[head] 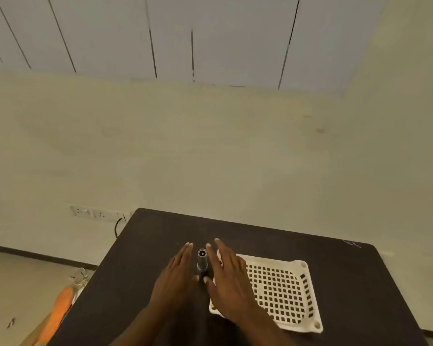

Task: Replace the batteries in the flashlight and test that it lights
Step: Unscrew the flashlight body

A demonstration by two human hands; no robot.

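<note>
We find the flashlight [201, 262] standing upright on the dark counter [145, 245], lens end up, just left of a white perforated tray [308, 283]. Left hand [173, 278] and right hand [225, 273] flank it with fingers straight; both grips are released, though whether the thumbs touch the barrel we cannot tell

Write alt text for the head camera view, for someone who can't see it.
A flashlight stands upright on a dark table between a person's open left hand and right hand, fingers straight. A white perforated tray lies on the table, partly under the right hand.
</note>
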